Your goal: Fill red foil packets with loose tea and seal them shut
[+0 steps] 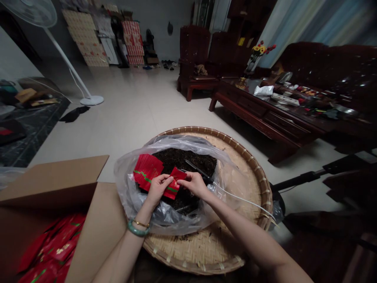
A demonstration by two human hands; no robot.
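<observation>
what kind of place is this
Most likely a home's living room: a dark wooden armchair stands near a low wooden coffee table covered in odds and ends, and a white pedestal fan stands on the pale floor.

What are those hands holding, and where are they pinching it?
A red packet: the left hand pinches its left side, the right hand its right side.

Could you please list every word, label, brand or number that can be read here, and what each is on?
No text is legible.
Held red packet: pale marks, too small and blurred.
Fanned red packets: faint marks, unreadable.
Red packets in the cardboard box: gold marks, blurred.
Stacked cartons: printed patterns, too small.
</observation>
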